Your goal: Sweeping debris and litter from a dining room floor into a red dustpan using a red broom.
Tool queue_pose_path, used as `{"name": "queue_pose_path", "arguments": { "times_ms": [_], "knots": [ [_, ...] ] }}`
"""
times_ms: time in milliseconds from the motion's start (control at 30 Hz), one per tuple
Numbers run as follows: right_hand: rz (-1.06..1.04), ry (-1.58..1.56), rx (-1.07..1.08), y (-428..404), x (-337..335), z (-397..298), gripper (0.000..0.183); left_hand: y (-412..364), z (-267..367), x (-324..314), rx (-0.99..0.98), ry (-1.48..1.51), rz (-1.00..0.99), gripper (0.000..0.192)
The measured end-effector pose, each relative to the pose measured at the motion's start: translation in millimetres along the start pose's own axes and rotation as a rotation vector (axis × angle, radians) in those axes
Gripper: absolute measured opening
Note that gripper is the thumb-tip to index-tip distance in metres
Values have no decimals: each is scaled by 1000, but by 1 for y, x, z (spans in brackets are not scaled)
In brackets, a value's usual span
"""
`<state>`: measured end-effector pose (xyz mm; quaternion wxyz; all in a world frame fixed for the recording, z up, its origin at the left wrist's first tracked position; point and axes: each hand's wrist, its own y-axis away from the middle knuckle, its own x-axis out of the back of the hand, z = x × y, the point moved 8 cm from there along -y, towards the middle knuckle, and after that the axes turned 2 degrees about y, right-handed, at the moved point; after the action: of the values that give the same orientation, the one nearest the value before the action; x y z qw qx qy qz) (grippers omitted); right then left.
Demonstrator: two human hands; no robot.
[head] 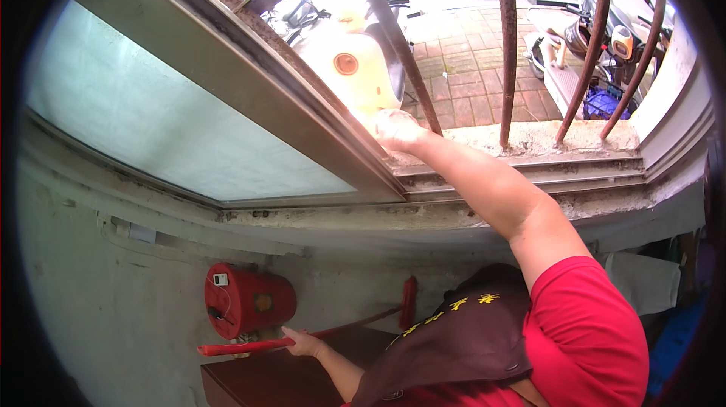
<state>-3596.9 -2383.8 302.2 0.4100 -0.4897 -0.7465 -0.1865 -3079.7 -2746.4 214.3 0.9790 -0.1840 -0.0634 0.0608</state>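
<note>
My right hand [400, 130] reaches out at the window, beside the left part of the sill and the rusty bars. Its fingers look curled, but glare hides whether anything is in them. Low in the view, my left hand [305, 343] is closed around the red handle [249, 347] of a long-handled brush or broom. The handle slants up to the right, to a red head [407, 302] near the wall below the window. A sliding window panel [170, 117] with pale glass and a metal frame covers the left part of the opening.
Rusty metal bars [506, 49] cross the window above a worn sill [533, 137]. Outside stand a cream scooter [368, 66] and other scooters [595, 38] on brick paving [471, 78]. Indoors are a red drum-like container [255, 299] and a dark brown flat surface [272, 378].
</note>
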Motion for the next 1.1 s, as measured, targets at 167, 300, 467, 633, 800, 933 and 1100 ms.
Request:
{"name": "queue_pose_path", "arguments": {
  "times_ms": [167, 300, 467, 633, 800, 933, 1100],
  "knots": [
    [37, 198, 80, 61, 59, -48, 20, 4, 1, 3, 53, 69, 27, 30],
    [0, 299, 174, 129, 84, -72, 17, 3, -6, 4, 105, 91, 1, 29],
    [-54, -394, 14, 191, 119, -33, 12, 0, -5, 7, 50, -6, -6, 30],
    [41, -1062, -265, 239, 125, 19, 11, 3, 4, 6, 23, -2, 37, 33],
    [210, -1338, -279, 262, 130, 47, 11, 4, 6, 1, 33, -43, 19, 36],
    [266, -1465, -391, 268, 127, 65, 9, 3, 5, 0, 23, -78, 11, 35],
    [312, -1583, -445, 272, 123, 75, 7, 8, 7, 5, 56, -50, 43, 36]
  ]
}}
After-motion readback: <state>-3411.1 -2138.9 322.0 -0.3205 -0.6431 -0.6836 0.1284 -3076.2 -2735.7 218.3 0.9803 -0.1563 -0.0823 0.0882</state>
